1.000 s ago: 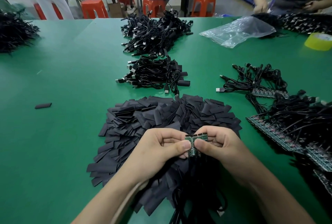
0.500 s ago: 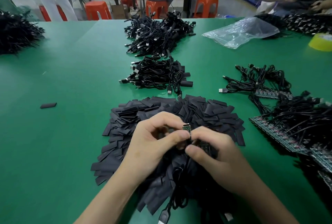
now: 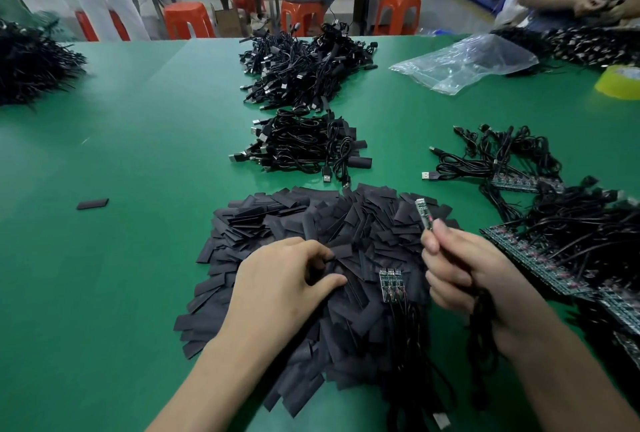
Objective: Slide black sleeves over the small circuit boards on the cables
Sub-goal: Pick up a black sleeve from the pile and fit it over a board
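The right hand point(image 3: 460, 279) pinches one bare circuit board point(image 3: 424, 215) by its cable end, free tip pointing up, likely so a sleeve can slip on. Just left of it, the left hand point(image 3: 287, 279) pinches a black sleeve point(image 3: 337, 251) from the sleeve pile point(image 3: 277, 223) under both hands.

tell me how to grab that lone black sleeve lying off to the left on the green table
Pinch the lone sleeve across its narrow width, one fingertip on each long edge, coming straight down from above with the left hand, the nearer one. It lies flat on the green table, well apart from the sleeve pile, so both long edges are free.
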A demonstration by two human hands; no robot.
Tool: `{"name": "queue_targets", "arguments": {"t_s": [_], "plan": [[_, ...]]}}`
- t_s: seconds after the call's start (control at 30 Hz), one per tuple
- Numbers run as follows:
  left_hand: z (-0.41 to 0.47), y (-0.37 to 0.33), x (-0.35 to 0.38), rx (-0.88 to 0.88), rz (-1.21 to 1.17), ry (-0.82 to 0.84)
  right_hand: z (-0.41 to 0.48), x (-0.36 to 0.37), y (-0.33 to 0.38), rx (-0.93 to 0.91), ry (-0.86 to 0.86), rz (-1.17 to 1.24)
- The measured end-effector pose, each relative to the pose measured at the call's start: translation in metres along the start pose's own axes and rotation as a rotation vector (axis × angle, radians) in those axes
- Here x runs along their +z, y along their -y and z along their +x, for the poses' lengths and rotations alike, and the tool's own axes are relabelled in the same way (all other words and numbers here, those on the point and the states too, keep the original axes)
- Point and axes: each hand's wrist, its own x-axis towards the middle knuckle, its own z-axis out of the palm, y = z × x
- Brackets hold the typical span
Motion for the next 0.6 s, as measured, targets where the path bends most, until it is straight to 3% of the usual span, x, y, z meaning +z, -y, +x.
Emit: {"name": "queue_targets", "arguments": {"t_s": [0.17,0.33,0.43,0.6], "plan": [[0.003,0.005,-0.006,-0.076,-0.080,0.054,0.003,0.012,-0.012,-0.035,0.014,-0.405],[0.003,0.008,-0.006,-0.054,-0.166,-0.006,0.004,0.017,-0.026,-0.188,-0.061,-0.692],[0.004,0.009,-0.005,-0.061,-0.408,-0.033,0.002,0.022,-0.030,-0.235,-0.078,-0.775],[0.003,0.005,-0.004,-0.075,-0.780,0.126,0.002,0.026,-0.032,-0.212,-0.043,-0.757]]}}
